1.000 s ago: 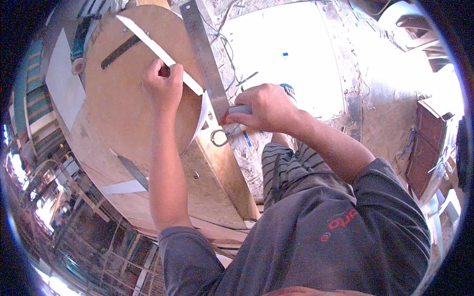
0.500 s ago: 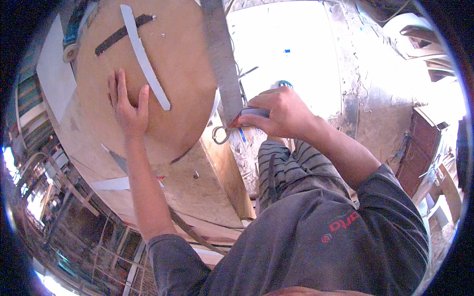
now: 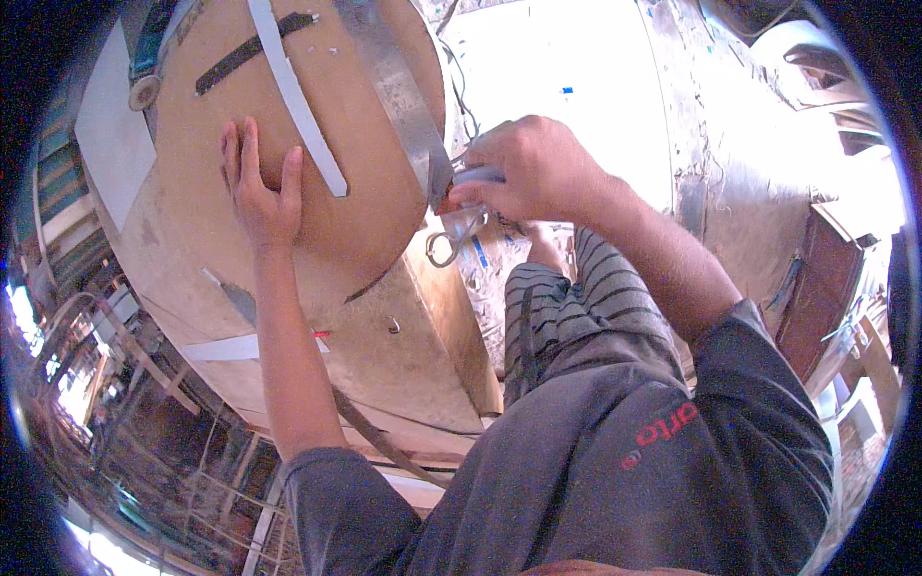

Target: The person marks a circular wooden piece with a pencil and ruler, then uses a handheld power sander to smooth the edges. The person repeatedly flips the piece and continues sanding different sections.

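My left hand (image 3: 266, 197) lies flat on a rounded tan wooden board (image 3: 336, 235), fingers spread. My right hand (image 3: 538, 171) is closed round the grey and red handle of a handsaw (image 3: 399, 91). The saw's broad metal blade runs from the handle across the right part of the board toward the far edge; its far end is cut off by the picture. Between the left hand and the blade lies a narrow white strip (image 3: 298, 106). It crosses over a dark strip (image 3: 230, 67) on the board.
Under the board is a worn wooden bench (image 3: 432, 365), with a metal ring (image 3: 442, 250) by its near right edge. Another white strip (image 3: 221, 348) lies near my left forearm. A large white panel (image 3: 576, 48) is beyond my right hand. A brown cabinet (image 3: 819, 288) stands at right.
My right hand and the saw have moved up and to the left, so the blade now slants across the board instead of along its right edge. The left hand stays on the board.
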A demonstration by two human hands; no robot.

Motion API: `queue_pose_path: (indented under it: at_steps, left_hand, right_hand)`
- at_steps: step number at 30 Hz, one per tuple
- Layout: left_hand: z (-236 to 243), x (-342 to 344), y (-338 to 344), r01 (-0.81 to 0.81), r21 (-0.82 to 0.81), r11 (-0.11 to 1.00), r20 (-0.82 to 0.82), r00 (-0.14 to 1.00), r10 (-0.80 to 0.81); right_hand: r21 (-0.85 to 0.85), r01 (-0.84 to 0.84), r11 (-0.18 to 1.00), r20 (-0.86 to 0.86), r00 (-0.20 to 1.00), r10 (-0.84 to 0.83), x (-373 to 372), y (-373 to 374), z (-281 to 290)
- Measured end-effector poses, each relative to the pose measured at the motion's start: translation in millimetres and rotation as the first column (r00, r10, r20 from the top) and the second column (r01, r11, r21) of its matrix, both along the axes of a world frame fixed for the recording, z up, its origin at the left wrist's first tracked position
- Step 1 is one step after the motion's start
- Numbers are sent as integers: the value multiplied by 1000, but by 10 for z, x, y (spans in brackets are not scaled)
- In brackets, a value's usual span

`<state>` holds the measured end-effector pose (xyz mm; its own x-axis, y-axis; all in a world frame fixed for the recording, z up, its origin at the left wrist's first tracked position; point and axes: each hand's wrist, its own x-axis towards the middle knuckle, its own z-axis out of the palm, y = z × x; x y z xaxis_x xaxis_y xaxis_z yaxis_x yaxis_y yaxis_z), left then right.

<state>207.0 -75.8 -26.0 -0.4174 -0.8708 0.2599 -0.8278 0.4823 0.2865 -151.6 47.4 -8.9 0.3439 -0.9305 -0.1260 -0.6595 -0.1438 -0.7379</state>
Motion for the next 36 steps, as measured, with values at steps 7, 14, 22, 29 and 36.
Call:
queue_pose_path:
  at_steps: [7, 14, 22, 29, 36]
  left_hand:
    - [-67, 73, -33, 39, -40, 998, -17, 999, -40]
    - [-92, 28, -39, 30, -38, 999, -67, 997, -32]
    - [-92, 70, -54, 37, -48, 998, -58, 998, -39]
    - [-107, 67, -68, 61, -58, 996, -78, 995, -66]
    - [-80, 34, -57, 29, -55, 998, -62, 998, -33]
  right_hand:
    - [76, 330, 941, 25, 943, -333, -392, 5, 95]
    - [40, 400, 916, 198, 895, -400, 288, 890, -144]
    - [-12, 438, 899, 189, 884, -428, 514, 1016, -71]
    - [-22, 455, 890, 223, 870, -439, 579, 1070, -106]
    - [20, 327, 945, 109, 939, -327, 606, 1047, -2]
